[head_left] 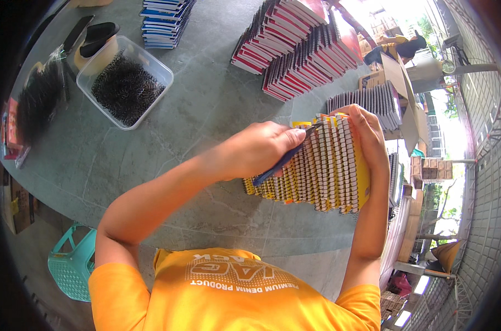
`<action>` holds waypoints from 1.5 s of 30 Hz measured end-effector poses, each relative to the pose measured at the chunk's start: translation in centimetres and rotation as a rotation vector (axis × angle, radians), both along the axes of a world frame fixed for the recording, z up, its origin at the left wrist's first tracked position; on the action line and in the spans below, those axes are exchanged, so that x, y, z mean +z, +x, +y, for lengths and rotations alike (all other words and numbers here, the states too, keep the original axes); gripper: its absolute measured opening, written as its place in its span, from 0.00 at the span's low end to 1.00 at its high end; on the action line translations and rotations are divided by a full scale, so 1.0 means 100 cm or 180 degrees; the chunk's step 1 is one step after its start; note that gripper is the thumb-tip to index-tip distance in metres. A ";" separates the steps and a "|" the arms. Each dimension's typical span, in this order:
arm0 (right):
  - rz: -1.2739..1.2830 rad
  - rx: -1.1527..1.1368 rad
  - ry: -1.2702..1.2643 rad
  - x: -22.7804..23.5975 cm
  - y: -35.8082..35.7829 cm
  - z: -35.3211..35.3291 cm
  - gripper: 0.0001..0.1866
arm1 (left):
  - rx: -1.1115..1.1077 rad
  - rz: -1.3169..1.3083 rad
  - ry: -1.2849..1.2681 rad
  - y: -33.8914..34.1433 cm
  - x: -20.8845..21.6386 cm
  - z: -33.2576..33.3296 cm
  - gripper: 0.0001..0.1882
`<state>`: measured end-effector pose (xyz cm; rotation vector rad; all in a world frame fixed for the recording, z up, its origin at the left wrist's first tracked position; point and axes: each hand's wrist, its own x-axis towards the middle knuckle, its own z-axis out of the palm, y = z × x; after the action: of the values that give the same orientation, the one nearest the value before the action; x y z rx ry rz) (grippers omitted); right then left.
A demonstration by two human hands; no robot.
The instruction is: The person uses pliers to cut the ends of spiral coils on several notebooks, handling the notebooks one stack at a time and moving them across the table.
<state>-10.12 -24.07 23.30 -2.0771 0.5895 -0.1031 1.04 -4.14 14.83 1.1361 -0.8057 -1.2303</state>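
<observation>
- Head view shows the left hand (264,148) w/ fingers curled tight round a thin dark tool with a blue handle (286,157). It looks like small pliers.
- Tool slants: blue handle end low and to the left, dark tip up and to the right, touching the wire coils.
- Right hand (366,138) has fingers wrapped over the top right edge of a fanned stack of yellow notebooks with wire spiral spines (322,165). It grips the stack and holds it steady.
- Stack rests on the grey stone table (206,110), near the front edge, just in front of the person's body. Spines face up at the camera. Each spine runs top to bottom; the row of books runs left to right.
- Step in hand, I think: fixing or bending the wire ends at the top of the spines, one book at a time.
- Next move prob needs the tip placed on the next coil end, a small squeeze, and the stack kept from sliding.
- Nearby: a clear plastic tub of black wire coils (123,83) far left, and piles of red and black spiral notebooks (300,47) at the back.
</observation>
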 end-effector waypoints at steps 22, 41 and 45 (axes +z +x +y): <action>0.0088 -0.0011 -0.0212 -0.002 0.000 -0.006 0.24 | -0.0626 0.1246 -0.0079 0.018 0.005 -0.008 0.25; -0.0581 -0.0481 0.1896 0.010 -0.040 -0.064 0.38 | 0.1477 -0.3844 0.1072 -0.002 -0.120 0.086 0.24; -0.0889 -0.0087 0.3765 -0.045 -0.058 -0.054 0.35 | 0.1850 -0.4581 0.0918 -0.012 -0.148 0.094 0.25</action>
<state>-15.94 -29.51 18.77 -0.8848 0.3534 -0.0376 -0.17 5.25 0.08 2.3061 -1.1715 0.1474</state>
